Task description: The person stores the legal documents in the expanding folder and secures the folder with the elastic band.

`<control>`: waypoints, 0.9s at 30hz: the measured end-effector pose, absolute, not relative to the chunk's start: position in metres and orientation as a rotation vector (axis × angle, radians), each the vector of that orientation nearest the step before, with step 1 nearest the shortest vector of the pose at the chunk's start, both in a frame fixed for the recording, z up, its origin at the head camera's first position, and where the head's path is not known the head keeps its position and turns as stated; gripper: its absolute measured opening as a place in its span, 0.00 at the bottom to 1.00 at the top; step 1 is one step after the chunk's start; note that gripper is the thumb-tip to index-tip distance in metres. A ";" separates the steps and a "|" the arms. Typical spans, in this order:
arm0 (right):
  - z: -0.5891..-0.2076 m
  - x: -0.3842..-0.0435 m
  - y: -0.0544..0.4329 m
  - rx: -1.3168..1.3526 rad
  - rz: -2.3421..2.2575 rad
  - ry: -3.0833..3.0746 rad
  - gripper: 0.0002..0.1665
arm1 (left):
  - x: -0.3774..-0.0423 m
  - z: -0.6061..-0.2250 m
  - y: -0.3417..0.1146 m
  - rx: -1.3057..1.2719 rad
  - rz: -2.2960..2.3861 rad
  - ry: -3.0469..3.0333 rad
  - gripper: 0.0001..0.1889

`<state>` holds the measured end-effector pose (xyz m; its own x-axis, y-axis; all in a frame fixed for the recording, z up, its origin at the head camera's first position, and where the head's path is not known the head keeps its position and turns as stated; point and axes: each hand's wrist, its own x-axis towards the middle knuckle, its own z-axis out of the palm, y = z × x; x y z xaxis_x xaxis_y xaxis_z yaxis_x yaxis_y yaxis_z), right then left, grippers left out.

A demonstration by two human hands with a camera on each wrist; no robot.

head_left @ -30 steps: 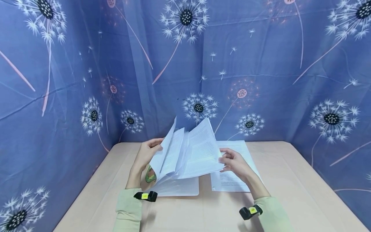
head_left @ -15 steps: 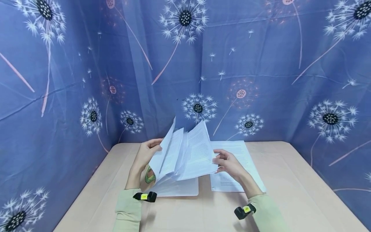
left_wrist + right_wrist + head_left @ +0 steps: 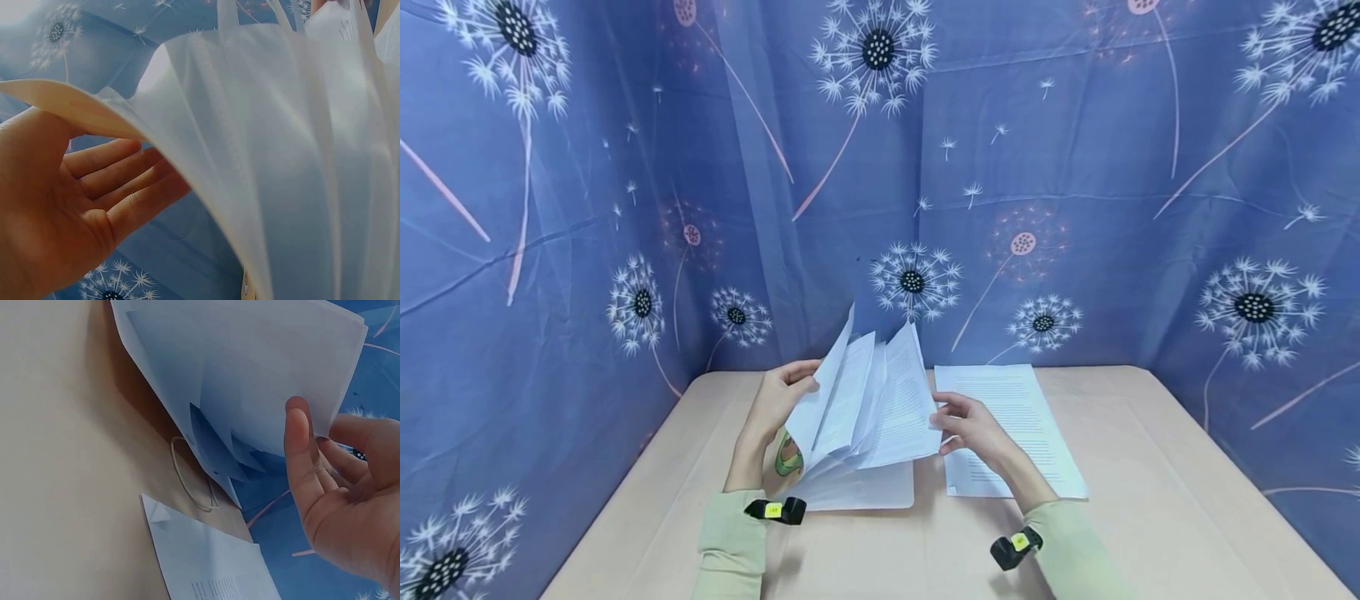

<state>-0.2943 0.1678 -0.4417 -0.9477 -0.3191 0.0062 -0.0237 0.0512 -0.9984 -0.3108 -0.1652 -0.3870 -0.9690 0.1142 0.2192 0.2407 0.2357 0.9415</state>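
An expanding file folder (image 3: pixel 868 492) with translucent pockets (image 3: pixel 281 137) stands spread open on the table's left half. A green and brown cartoon picture (image 3: pixel 788 458) shows on its outside. My left hand (image 3: pixel 775 408) grips the folder's left cover, thumb on the inner side and fingers behind it. Printed sheets (image 3: pixel 898 408) stand tilted among the pockets, their left part hidden there. At their right edge my right hand (image 3: pixel 973 429) pinches them between thumb and fingers; in the right wrist view the sheets (image 3: pixel 269 356) appear from behind, blank.
More printed paper (image 3: pixel 1011 417) lies flat on the table (image 3: pixel 1120 467), right of the folder and partly under my right forearm. A thin pale elastic loop (image 3: pixel 178 478) hangs by the folder. Blue dandelion-print cloth (image 3: pixel 820 250) encloses the table's back and sides.
My right hand has moved left with the printed sheets, which have slid further in among the folder's pockets. More of the paper on the table is uncovered. The left hand stays put.
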 end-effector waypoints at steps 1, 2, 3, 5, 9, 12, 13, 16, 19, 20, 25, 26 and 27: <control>-0.442 -0.295 0.166 -0.359 -1.992 2.107 0.36 | -0.311 -0.387 -0.165 -0.344 -1.848 -2.384 0.20; -0.443 -0.295 0.165 -0.369 -1.987 2.106 0.36 | -0.311 -0.387 -0.165 -0.345 -1.846 -2.385 0.20; -0.443 -0.295 0.164 -0.372 -1.984 2.103 0.35 | -0.311 -0.387 -0.165 -0.346 -1.844 -2.385 0.20; -0.444 -0.295 0.161 -0.390 -1.974 2.103 0.35 | -0.311 -0.387 -0.165 -0.348 -1.843 -2.383 0.20; -0.444 -0.295 0.156 -0.419 -1.970 2.091 0.37 | -0.311 -0.387 -0.166 -0.352 -1.843 -2.382 0.20; -0.445 -0.296 0.152 -0.419 -1.989 2.071 0.39 | -0.312 -0.388 -0.165 -0.357 -1.840 -2.384 0.20; -0.446 -0.296 0.151 -0.428 -1.992 2.068 0.39 | -0.312 -0.388 -0.165 -0.360 -1.839 -2.385 0.20; -0.447 -0.296 0.147 -0.436 -2.007 2.057 0.40 | -0.312 -0.388 -0.165 -0.365 -1.839 -2.383 0.20; -0.448 -0.297 0.143 -0.455 -2.005 2.065 0.40 | -0.312 -0.387 -0.165 -0.362 -1.842 -2.381 0.20; -0.448 -0.297 0.141 -0.450 -2.008 2.067 0.40 | -0.312 -0.387 -0.165 -0.359 -1.843 -2.381 0.20; -0.450 -0.297 0.134 -0.419 -1.978 2.127 0.38 | -0.312 -0.387 -0.165 -0.350 -1.847 -2.386 0.20; -0.450 -0.296 0.132 -0.417 -1.967 2.140 0.38 | -0.312 -0.387 -0.165 -0.349 -1.847 -2.387 0.20; -0.450 -0.296 0.131 -0.411 -1.956 2.156 0.38 | -0.312 -0.388 -0.165 -0.348 -1.847 -2.388 0.20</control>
